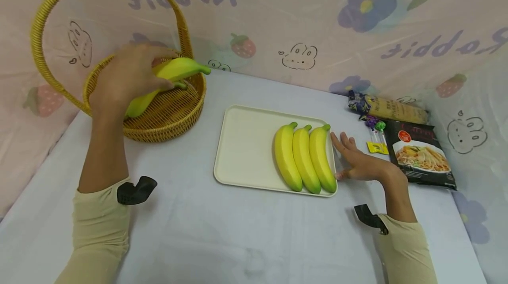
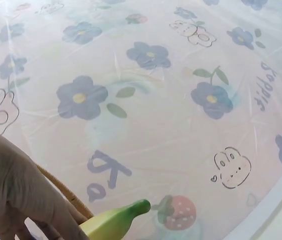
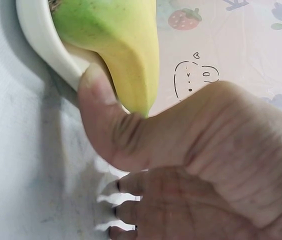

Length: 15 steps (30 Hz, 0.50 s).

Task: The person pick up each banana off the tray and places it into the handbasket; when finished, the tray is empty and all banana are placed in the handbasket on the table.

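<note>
**One banana gripped over the basket, three lying on the tray**

Head view: the left hand [image 1: 127, 79] is curling its fingers round a banana [image 1: 168, 82], gripping it over the open top of a wicker basket [image 1: 166, 118] that is standing at the far left of the bench [image 1: 190, 231]. The banana's green tip is pointing right, past the basket's rim. At mid-bench a cream tray [image 1: 246, 143] is carrying three bananas [image 1: 303, 158] side by side along its right edge. The right hand [image 1: 359, 162] is lying flat on the bench with fingers straight and slightly spread, touching the tray's right rim. Just beyond it, lollipops [image 1: 375, 132] and a noodle packet [image 1: 420, 151] are lying near the patterned backdrop.

Left wrist view: the left hand [image 2: 21, 195] is filling the lower left corner, and the banana's [image 2: 116, 222] green tip is sticking out from under it against the backdrop.

Right wrist view: the right hand's [image 3: 211, 165] thumb is pressing against the tray's rim [image 3: 43, 42], just beside the end of the nearest banana [image 3: 126, 45]; the fingers are resting extended on the bench.
</note>
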Each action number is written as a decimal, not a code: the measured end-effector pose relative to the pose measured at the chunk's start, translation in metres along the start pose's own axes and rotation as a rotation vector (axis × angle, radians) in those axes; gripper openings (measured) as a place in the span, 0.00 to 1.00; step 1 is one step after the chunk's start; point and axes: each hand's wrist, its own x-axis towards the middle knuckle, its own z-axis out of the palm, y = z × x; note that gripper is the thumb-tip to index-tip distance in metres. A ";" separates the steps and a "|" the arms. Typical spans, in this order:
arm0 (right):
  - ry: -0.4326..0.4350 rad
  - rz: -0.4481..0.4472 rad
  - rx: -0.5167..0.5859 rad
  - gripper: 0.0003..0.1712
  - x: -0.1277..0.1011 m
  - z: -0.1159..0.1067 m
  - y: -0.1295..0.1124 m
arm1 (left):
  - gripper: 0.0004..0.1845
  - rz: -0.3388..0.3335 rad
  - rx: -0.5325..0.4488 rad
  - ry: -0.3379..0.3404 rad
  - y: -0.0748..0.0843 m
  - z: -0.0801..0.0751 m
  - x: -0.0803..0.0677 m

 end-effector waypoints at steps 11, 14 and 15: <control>0.002 0.010 -0.005 0.75 0.000 0.000 0.002 | 0.37 -0.097 0.037 -0.151 -0.030 0.015 0.022; -0.002 0.010 -0.006 0.75 0.001 0.000 0.002 | 0.37 -0.127 0.031 -0.205 -0.036 0.020 0.027; -0.001 0.006 -0.008 0.75 0.001 0.000 0.002 | 0.37 -0.136 0.032 -0.222 -0.038 0.021 0.028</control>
